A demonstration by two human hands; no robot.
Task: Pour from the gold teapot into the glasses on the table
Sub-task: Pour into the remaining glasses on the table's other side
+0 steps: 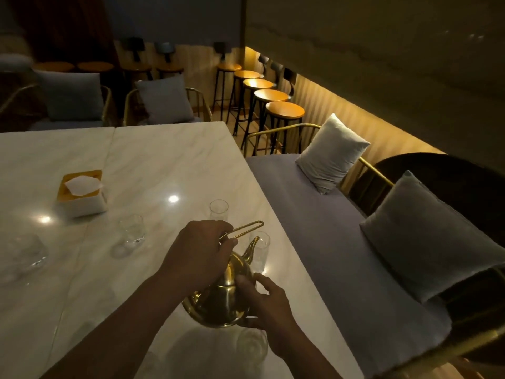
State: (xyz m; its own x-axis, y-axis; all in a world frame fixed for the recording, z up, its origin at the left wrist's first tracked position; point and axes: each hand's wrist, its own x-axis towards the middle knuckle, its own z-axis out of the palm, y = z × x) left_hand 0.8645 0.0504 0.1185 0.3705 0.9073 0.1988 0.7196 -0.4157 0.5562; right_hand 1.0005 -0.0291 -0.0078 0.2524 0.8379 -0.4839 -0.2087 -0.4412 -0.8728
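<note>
Head view. Nearest me, one glass stands on the counter, partly under my right wrist. I cannot tell what it contains in this light.

Just beyond it, the gold teapot is off the counter and tipped forward, with its spout aimed far-right.
- Right hand: the fingers are loosely spread, with thumb and palm laid against the pot's flank and lower edge, not wrapped round it. I judge this a prop to meter the tilt.
- Left hand: it is closed round the wire handle and takes the weight from above.

The spout tip sits at the rim of a second glass, which is near the counter's right edge. I judge this the glass being served now, though no stream is visible. It stands close to the edge, so a slow tilt seems wise.

Beyond it, a third glass stands upright and is probably next in line. Further left stand a fourth glass and a blurred fifth glass, both well apart from the pot.

Behind those is a tissue box, clear of the pouring.

Farthest off are a cushioned bench along the counter's right side and a row of stools.
</note>
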